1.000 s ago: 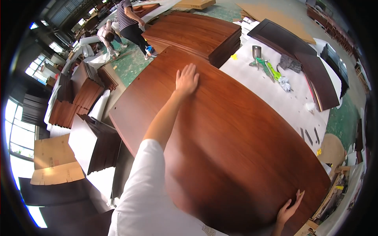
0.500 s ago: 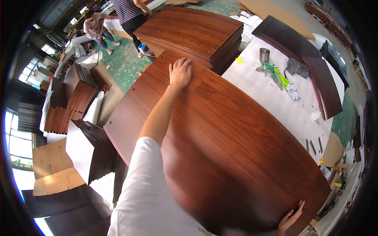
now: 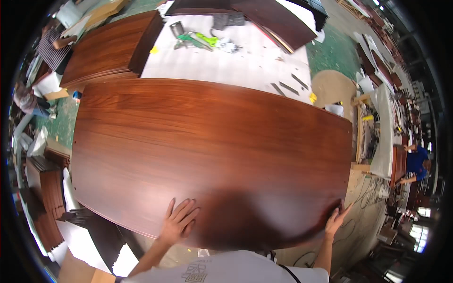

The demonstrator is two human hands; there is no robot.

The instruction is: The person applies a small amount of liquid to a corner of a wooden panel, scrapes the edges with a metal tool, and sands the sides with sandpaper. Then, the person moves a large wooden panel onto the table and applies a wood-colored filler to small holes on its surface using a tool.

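In front of me lies a large reddish-brown wooden panel [image 3: 212, 137], glossy, with bowed long edges and small holes near its ends. My left hand [image 3: 179, 221] rests on its near part, left of the middle, fingers spread and holding nothing. At the near right corner, my right hand [image 3: 335, 220] touches the panel's edge with its fingers stretched out. Part of the right hand's contact with the edge is hard to make out. A dark shadow falls on the wood between both hands.
Beyond the panel, a white-covered surface [image 3: 250, 66] carries a green spray gun [image 3: 200, 40], dark strips [image 3: 289, 88] and dark panels [image 3: 278, 21]. A panel stack [image 3: 108, 45] stands far left, near two people. Dark panels [image 3: 96, 226] stand near left. Another person [image 3: 417, 162] is at right.
My view has turned to the right. My left hand has come back from the panel's far left part to its near part. My right hand stays at the right end.
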